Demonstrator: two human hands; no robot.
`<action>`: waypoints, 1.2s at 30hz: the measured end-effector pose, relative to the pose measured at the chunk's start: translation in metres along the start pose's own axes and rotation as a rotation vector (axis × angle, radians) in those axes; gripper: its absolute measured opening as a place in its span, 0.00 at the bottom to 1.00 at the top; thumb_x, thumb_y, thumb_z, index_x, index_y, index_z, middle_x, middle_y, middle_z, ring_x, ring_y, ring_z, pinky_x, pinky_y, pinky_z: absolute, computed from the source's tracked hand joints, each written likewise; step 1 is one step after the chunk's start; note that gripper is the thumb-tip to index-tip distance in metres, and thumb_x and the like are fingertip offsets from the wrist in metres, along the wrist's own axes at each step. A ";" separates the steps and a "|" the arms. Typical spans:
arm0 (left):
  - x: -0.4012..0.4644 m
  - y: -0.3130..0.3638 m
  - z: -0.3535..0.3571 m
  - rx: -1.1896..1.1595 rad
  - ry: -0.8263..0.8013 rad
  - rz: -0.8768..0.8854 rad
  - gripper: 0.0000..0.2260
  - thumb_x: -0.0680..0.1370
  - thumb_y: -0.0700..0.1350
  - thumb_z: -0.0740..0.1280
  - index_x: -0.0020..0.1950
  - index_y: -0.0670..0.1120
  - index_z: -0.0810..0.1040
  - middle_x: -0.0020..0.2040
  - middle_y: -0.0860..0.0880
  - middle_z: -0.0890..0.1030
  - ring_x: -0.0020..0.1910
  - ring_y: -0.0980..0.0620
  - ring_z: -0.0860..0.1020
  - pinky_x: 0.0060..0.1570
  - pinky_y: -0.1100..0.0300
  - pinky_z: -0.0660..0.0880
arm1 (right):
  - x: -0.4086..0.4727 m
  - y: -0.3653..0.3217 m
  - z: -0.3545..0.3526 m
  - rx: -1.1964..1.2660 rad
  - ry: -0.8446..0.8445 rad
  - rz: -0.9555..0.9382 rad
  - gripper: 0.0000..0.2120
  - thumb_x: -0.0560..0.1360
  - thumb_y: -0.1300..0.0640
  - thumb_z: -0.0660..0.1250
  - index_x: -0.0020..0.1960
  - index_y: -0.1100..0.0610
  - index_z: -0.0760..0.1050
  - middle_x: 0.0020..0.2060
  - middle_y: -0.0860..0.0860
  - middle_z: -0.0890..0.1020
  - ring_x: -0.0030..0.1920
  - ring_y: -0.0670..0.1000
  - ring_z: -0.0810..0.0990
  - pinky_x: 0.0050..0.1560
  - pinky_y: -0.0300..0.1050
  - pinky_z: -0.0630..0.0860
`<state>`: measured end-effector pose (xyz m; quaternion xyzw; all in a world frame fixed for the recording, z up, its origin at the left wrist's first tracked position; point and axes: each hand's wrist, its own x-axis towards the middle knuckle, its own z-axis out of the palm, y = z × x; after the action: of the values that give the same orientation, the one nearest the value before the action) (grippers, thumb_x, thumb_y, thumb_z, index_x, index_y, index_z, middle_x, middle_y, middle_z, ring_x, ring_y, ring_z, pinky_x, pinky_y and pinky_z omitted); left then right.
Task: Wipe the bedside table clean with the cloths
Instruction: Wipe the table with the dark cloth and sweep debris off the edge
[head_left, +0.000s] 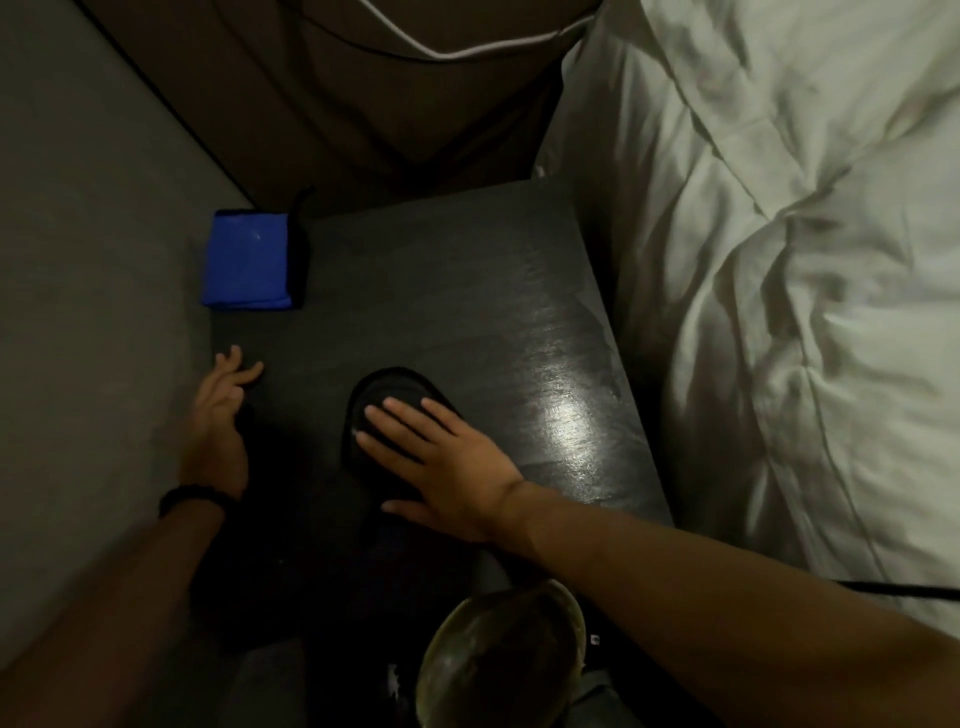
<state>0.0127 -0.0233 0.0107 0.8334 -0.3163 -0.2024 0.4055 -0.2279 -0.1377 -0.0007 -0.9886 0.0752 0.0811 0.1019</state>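
Flat and straight-fingered, the right hand (441, 457) presses down on a dark cloth (387, 410) near the middle of the bedside table (467, 291), fingers spread over the cloth and gripping nothing. Left hand (221, 421) is at the table's left edge, fingers loosely extended and holding nothing; whether it touches the table is hard to tell. A black band (189, 496) circles that wrist. A folded blue cloth (247, 265) lies at the table's far left corner, well apart from both hands. White bedding (779, 260) lies just beside the table on the right. A round shiny object (498, 660) sits at the bottom, too dim to identify.
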 end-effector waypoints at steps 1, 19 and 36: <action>0.000 0.000 0.000 -0.017 0.002 -0.021 0.23 0.78 0.43 0.50 0.67 0.34 0.70 0.75 0.42 0.63 0.76 0.47 0.57 0.66 0.73 0.53 | 0.001 0.004 -0.001 0.031 0.009 0.023 0.36 0.81 0.36 0.54 0.82 0.51 0.47 0.82 0.53 0.47 0.81 0.54 0.42 0.79 0.56 0.45; -0.002 0.047 0.029 0.099 0.033 -0.397 0.17 0.84 0.45 0.51 0.71 0.44 0.70 0.78 0.47 0.57 0.77 0.49 0.55 0.74 0.56 0.50 | 0.004 0.067 -0.011 0.111 0.052 0.598 0.30 0.83 0.40 0.43 0.81 0.46 0.36 0.81 0.52 0.40 0.80 0.55 0.37 0.78 0.54 0.38; -0.057 0.136 0.016 -0.128 0.004 -0.438 0.14 0.82 0.38 0.55 0.60 0.42 0.78 0.71 0.41 0.69 0.71 0.47 0.66 0.69 0.60 0.57 | -0.007 0.103 -0.058 0.778 0.068 0.780 0.22 0.85 0.56 0.56 0.79 0.52 0.61 0.79 0.59 0.61 0.79 0.59 0.58 0.75 0.46 0.56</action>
<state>-0.0870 -0.0572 0.1156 0.8551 -0.1133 -0.3035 0.4047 -0.2431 -0.2485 0.0366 -0.7789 0.4636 0.0469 0.4197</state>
